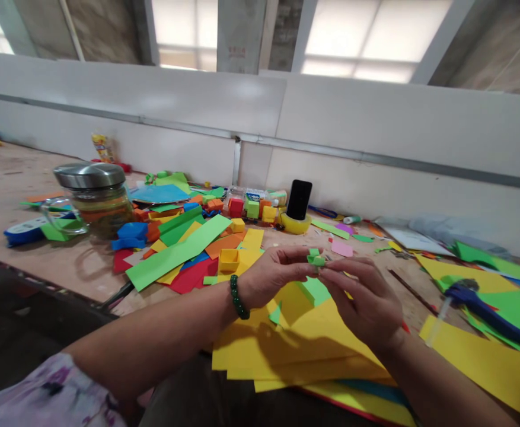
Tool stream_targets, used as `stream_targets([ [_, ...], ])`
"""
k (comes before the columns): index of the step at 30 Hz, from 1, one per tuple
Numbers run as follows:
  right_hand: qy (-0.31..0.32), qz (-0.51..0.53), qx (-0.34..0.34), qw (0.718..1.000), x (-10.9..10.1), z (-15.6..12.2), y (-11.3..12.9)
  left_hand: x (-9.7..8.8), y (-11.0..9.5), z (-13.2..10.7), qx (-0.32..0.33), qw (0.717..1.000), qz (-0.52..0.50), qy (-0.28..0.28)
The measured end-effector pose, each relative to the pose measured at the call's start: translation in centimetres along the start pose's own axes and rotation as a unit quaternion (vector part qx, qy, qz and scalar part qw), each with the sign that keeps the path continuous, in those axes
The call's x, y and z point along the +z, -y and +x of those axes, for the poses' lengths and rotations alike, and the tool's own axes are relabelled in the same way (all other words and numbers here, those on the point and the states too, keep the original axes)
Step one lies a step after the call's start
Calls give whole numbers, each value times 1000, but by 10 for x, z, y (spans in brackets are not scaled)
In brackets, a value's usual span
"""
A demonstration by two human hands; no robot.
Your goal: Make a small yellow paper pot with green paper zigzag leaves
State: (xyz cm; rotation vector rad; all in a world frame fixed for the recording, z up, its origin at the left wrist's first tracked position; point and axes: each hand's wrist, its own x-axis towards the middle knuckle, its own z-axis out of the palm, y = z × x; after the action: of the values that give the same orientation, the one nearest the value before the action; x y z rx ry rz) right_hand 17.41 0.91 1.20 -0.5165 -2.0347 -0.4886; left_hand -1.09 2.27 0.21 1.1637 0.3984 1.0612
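Both of my hands meet over a stack of yellow paper sheets (304, 350). My left hand (277, 270), with a green bead bracelet (238, 298) on the wrist, pinches a small folded green paper piece (315, 257). My right hand (366, 302) closes its fingertips on the same piece from the right. A green paper scrap (315, 290) lies on the yellow sheets just under the hands.
A glass jar with a metal lid (93, 198) stands at the left. Coloured paper strips and small folded boxes (228, 260) litter the middle. A black phone (299, 199) leans in a yellow holder. Blue scissors (482, 302) lie on green and yellow sheets at the right. A white wall panel (375, 148) runs behind.
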Motion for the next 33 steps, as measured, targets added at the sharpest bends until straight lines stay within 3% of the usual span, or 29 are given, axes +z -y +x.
stream_targets([
  [3, -27, 75, 165, 983, 4, -2, 2, 0, 0, 0, 11, 998, 55, -11],
  [5, -1, 117, 253, 960, 4, 1, 4, 1, 1, 1, 28, 996, 80, -22],
  [9, 81, 161, 312, 933, 1, 9, 5, 5, 1, 0, 51, 990, 124, -42],
  [15, 59, 234, 419, 875, 6, 10, 3, 6, -1, -3, -26, 994, 100, -28],
  [17, 50, 239, 421, 874, 9, 8, 3, 6, 2, -2, -16, 994, 108, -25],
  [20, 39, 244, 405, 880, 11, 6, 4, 6, 7, -3, 50, 980, 190, -32],
  [26, 46, 242, 321, 915, 11, 5, 2, 6, 1, -11, 178, 899, 396, -53],
  [33, 65, 123, 214, 967, 8, 0, 4, 8, -3, -15, 197, 866, 458, -30],
])
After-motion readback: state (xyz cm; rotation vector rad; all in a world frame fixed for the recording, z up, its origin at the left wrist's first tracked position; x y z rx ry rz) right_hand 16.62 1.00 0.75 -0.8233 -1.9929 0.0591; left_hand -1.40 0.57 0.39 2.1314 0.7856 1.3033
